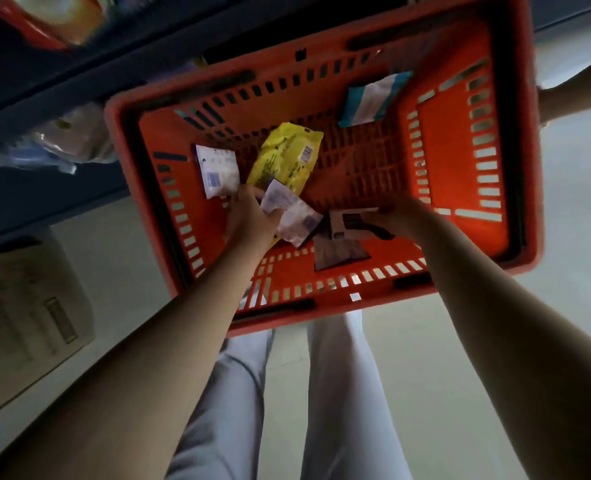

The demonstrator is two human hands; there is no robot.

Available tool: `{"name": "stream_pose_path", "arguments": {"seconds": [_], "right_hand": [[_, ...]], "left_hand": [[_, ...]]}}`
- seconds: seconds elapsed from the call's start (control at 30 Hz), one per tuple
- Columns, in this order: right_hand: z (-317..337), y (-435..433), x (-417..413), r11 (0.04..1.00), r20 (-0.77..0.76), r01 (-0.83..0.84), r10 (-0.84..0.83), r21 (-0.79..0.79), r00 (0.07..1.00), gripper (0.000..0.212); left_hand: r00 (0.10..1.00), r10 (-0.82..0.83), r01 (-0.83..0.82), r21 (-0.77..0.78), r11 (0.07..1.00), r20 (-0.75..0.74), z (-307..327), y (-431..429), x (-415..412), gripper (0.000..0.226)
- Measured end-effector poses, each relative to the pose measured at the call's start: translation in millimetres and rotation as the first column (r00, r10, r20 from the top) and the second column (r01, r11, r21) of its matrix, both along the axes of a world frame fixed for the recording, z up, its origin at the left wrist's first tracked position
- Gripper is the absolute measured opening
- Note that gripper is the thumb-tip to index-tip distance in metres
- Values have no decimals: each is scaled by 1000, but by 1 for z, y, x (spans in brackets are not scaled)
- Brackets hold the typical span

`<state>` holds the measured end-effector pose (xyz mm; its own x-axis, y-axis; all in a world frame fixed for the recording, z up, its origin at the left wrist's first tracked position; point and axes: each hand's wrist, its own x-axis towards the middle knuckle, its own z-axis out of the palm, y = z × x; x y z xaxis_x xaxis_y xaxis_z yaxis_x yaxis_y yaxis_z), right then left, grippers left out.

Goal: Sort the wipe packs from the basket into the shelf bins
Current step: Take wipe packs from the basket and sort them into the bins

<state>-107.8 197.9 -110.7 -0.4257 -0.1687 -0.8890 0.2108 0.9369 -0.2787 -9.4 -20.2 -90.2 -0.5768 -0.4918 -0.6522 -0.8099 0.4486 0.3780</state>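
Orange plastic walled the basket [460,161], and both bare arms reached down into it from the near side. The left hand [249,216] had its grip closed on a small white pack [292,211], fingers curled over the pack's near end. The right hand [399,216] pinched a dark pack [342,237] by its top edge, though blur left the exact hold hard to read. On the basket floor lay a yellow pack [287,154] at the middle, a white pack [218,168] to its left and a teal-and-white pack [373,98] leaning near the far wall. Right of the yellow pack the floor was bare. Shelf bins [62,140] sat just beyond the left rim; a cardboard box [27,317] stood on the floor nearby.
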Motion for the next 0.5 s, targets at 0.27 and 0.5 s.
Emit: {"name": "stream_pose_path", "arguments": {"seconds": [0.27,0.5], "right_hand": [[-7,-5,3,997,65,41,-37,-60,997,57],[2,-4,0,887,108,437,-425,-149,899,61]], "left_hand": [[998,-25,20,90,996,62,-4,-5,-4,47],[999,26,-29,107,994,22,0,-17,-14,32]]}}
